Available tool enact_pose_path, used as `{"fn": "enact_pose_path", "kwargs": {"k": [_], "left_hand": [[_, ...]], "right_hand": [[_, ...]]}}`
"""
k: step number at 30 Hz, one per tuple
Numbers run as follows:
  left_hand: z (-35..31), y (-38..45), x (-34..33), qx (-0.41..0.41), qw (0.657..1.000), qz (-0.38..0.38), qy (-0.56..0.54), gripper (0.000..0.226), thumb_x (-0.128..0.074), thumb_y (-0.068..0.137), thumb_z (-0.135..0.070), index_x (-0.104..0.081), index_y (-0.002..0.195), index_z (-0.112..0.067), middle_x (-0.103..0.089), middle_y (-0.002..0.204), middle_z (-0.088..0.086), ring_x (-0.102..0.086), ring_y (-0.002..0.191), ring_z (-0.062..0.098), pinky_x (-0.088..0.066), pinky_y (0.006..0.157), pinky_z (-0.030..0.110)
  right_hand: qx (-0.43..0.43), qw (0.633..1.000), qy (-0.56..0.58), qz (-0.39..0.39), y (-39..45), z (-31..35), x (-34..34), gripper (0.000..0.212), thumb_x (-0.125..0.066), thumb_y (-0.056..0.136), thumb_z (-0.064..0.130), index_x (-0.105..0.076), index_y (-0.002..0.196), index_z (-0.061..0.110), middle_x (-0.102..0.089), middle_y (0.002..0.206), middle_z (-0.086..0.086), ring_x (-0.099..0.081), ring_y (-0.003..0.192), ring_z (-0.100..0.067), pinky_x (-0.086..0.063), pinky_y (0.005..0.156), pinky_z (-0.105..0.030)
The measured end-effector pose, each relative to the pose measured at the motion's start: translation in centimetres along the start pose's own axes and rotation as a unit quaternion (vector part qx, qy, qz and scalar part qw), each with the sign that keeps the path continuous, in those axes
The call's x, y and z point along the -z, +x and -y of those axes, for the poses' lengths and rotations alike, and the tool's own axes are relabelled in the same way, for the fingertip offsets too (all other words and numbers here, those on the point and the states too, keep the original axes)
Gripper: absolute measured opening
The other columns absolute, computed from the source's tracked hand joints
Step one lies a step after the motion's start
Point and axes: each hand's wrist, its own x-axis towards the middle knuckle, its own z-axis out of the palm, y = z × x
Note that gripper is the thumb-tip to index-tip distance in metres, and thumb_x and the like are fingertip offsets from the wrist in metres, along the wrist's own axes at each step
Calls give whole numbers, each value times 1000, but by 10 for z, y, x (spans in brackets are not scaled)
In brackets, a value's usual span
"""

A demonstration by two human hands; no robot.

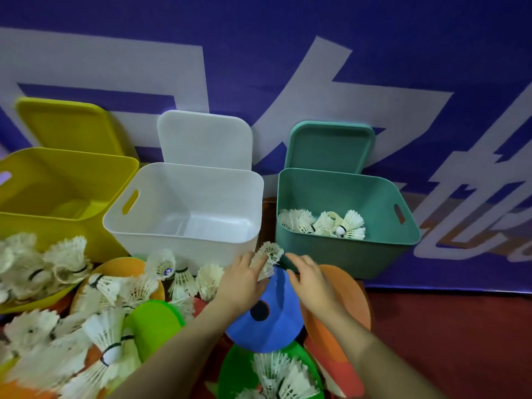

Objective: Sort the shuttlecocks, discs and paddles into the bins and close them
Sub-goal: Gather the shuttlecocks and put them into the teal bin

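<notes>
1. Behind everything hangs a purple banner point(403, 53) with large white characters, and the red floor point(460, 341) runs out to the right below it.
2. One white feather shuttlecock point(269, 256) lies under the fingers of the left hand point(243, 279), which curl over it and hold it just in front of the gap between the white and teal bins.
3. Beside it, the right hand point(309, 279) hovers with fingers spread and relaxed, holding nothing, above the far edge of a blue disc point(263, 315) with a dark centre hole.
4. That blue disc rests tilted on an orange disc point(345, 298) to its right and overlaps a green disc point(239, 370) below, which carries several shuttlecocks.
5. Straight ahead stand three open bins side by side: a yellow bin point(57, 223), a white bin point(184, 243) and a teal bin point(345, 254).
6. Only the teal bin shows contents, a small cluster of shuttlecocks point(325, 223) on its bottom.
7. Each bin's lid leans upright behind it against the banner: yellow lid point(66, 125), white lid point(204, 139), teal lid point(331, 145).
8. To the left, a loose heap of shuttlecocks point(72, 312) spreads over more orange and green discs.
</notes>
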Motion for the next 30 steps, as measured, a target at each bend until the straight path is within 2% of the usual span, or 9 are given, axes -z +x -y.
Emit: {"fn": "enact_pose_path", "kwargs": {"k": [3,7,12,15,17,20,24,27,30], "left_hand": [[-4,5,-10,27,999,19,1,54,-47,93,-39,-30,142,-25,-31,143,6,-35,128,25,-37,97,37],[-1,5,-20,35,999,-40,-11,44,-49,92,-41,-41,131,-21,-42,133,0,-43,120,21,-38,92,31],[5,4,-27,34,997,-73,-15,43,-51,90,-46,-46,123,-19,-48,126,0,-47,113,22,-40,88,32],[8,3,-29,32,996,-86,-19,42,-57,86,-45,-50,118,-17,-51,121,0,-50,109,23,-41,83,33],[8,1,-28,26,993,-111,-30,40,-63,82,-43,-55,110,-15,-56,111,1,-55,100,24,-43,77,33],[8,-6,-24,15,987,-154,-50,39,-67,81,-43,-58,104,-13,-60,101,2,-58,89,24,-44,71,33],[3,-19,-10,7,979,-182,-89,44,-62,84,-49,-56,108,-12,-60,104,0,-55,94,20,-41,76,28],[-1,-28,4,-15,974,-200,-106,45,-63,83,-48,-57,107,-11,-61,103,1,-57,92,20,-42,76,28],[-4,-30,21,-68,958,-255,-110,42,-58,82,-50,-55,102,-13,-64,96,2,-59,86,19,-44,73,25]], "right_hand": [[35,998,-60,11,11,1,-8,44,-40,98,27,-34,142,28,-50,126,0,-49,114,-21,-46,84,-35],[59,990,-125,-2,27,2,-16,48,-40,99,20,-28,144,26,-53,125,1,-53,113,-20,-46,82,-34],[59,988,-139,-14,37,0,-27,45,-40,96,8,-37,139,19,-57,119,-2,-53,112,-19,-46,82,-32],[56,989,-135,-13,36,-1,-29,29,-42,93,4,-52,120,12,-58,109,-5,-55,104,-23,-39,70,-31],[79,988,-121,-48,30,-1,-27,19,-55,84,-2,-61,99,8,-62,91,-6,-61,87,-26,-36,59,-30],[112,980,-86,-140,19,-6,-24,26,-78,62,-6,-68,77,11,-65,67,0,-63,59,-19,-39,45,-20],[111,965,-46,-235,-1,1,-9,7,-64,76,10,-70,77,14,-67,69,5,-63,60,-15,-41,49,-20],[103,962,-2,-251,-13,4,4,24,-50,87,23,-71,82,12,-69,76,3,-65,67,-16,-42,60,-21],[85,950,55,-297,-19,9,25,17,-56,86,19,-70,86,10,-70,82,0,-64,73,-17,-46,67,-26]]}}
